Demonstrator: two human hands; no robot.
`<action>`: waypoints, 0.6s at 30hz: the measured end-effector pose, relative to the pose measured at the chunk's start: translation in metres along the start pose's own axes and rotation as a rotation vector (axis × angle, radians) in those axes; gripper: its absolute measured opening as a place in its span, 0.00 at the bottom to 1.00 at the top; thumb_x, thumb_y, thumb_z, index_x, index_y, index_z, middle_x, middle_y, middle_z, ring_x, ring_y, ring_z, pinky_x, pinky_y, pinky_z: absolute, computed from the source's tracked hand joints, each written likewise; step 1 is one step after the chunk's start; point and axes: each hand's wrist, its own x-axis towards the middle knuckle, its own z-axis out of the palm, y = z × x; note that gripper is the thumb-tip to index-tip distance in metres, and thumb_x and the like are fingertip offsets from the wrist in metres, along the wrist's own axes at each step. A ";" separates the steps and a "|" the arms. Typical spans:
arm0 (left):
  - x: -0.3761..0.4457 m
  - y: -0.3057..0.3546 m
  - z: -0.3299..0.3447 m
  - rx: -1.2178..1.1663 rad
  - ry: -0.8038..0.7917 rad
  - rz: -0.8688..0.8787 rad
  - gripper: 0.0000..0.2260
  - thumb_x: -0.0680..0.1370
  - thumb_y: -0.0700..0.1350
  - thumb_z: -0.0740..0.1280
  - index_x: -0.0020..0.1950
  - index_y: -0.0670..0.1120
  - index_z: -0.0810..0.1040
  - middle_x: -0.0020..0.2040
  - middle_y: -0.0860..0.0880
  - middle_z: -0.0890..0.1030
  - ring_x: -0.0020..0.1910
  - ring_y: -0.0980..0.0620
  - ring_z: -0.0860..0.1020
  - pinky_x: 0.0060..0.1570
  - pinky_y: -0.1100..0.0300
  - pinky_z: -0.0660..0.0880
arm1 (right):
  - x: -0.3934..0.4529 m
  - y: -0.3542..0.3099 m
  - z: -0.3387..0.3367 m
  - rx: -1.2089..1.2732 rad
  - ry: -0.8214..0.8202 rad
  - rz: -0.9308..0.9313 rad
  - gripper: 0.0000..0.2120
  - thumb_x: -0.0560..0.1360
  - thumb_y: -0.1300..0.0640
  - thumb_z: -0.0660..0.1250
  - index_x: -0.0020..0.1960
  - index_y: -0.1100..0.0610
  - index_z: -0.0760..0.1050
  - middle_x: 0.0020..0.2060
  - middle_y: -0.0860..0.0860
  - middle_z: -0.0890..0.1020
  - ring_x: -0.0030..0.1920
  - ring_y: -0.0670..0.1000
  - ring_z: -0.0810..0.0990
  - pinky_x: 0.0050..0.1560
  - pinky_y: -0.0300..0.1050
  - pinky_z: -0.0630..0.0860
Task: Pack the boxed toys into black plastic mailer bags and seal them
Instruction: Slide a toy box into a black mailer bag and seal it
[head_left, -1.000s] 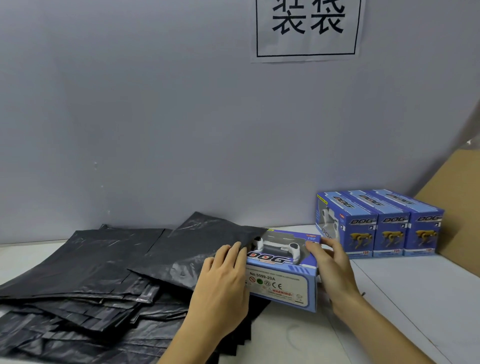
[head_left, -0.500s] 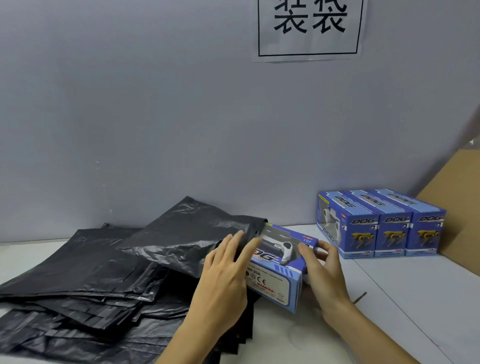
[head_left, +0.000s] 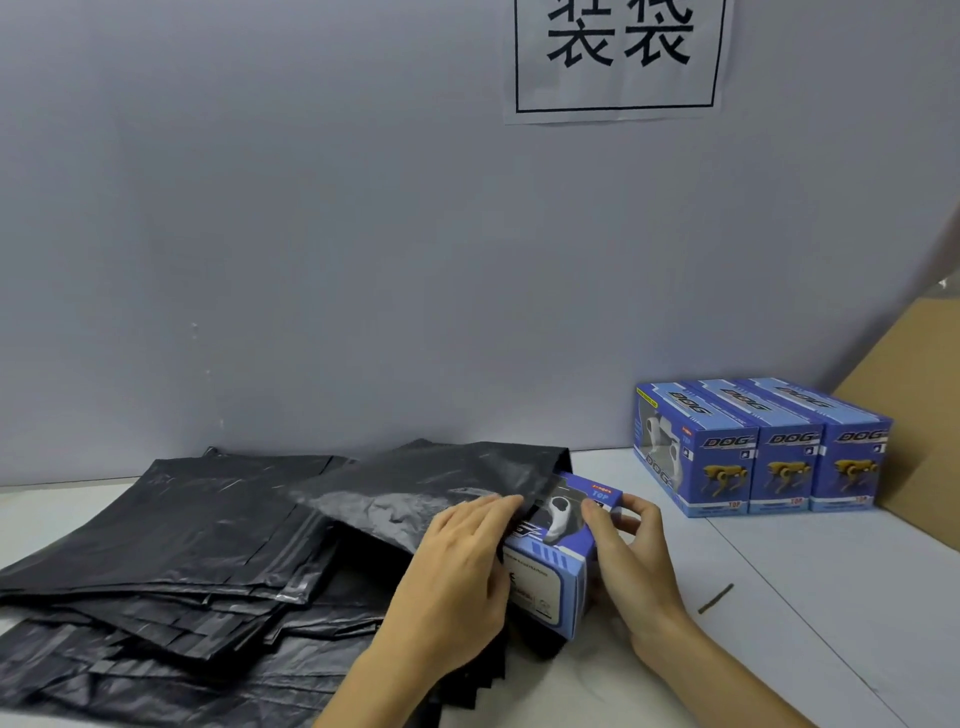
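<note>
1. Both hands work at one blue toy box (head_left: 558, 558) near the middle of the white table (head_left: 810, 587).
2. Left hand (head_left: 457, 566) lies over the near-left part of the box with its fingers fairly straight, the fingertips at the mouth edge of a black mailer bag (head_left: 441, 488); whether they pinch the plastic cannot be told.
3. Right hand (head_left: 631, 556) grips the box's right end, thumb on the top face and fingers curled round the far side.
4. That box is tilted, its far-left part already under the bag's raised mouth, its right end and near face still outside.
5. Under and to the left of the bag lies a spread pile of black mailer bags (head_left: 171, 561).
6. Three more boxed toys (head_left: 758, 452) stand upright in a row, touching side by side, far right by the grey wall (head_left: 311, 260).
7. Brown cardboard (head_left: 919, 415) leans just right of that row.
8. One small dark strip (head_left: 716, 598) lies on the table right of the right wrist.
9. High on the wall hangs a paper sign (head_left: 618, 57) with two printed characters.
</note>
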 end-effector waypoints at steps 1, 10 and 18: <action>0.000 0.001 0.000 -0.065 -0.004 -0.007 0.26 0.77 0.44 0.55 0.76 0.51 0.67 0.71 0.58 0.71 0.71 0.63 0.63 0.70 0.75 0.51 | -0.001 0.000 0.001 -0.004 0.003 0.002 0.11 0.77 0.50 0.70 0.55 0.45 0.69 0.56 0.50 0.77 0.52 0.57 0.83 0.57 0.64 0.79; 0.014 -0.012 -0.011 -0.642 0.591 -0.968 0.29 0.76 0.54 0.71 0.72 0.44 0.65 0.69 0.48 0.66 0.68 0.46 0.68 0.62 0.56 0.67 | -0.005 -0.009 0.000 0.054 0.040 0.013 0.10 0.78 0.50 0.69 0.53 0.45 0.68 0.53 0.49 0.77 0.52 0.57 0.83 0.57 0.64 0.79; 0.017 -0.024 -0.008 -1.520 0.430 -1.138 0.35 0.56 0.63 0.78 0.58 0.46 0.82 0.52 0.45 0.86 0.47 0.43 0.85 0.47 0.47 0.81 | -0.022 -0.011 0.016 0.075 -0.058 0.000 0.11 0.78 0.51 0.69 0.56 0.45 0.69 0.51 0.49 0.79 0.50 0.55 0.85 0.52 0.59 0.82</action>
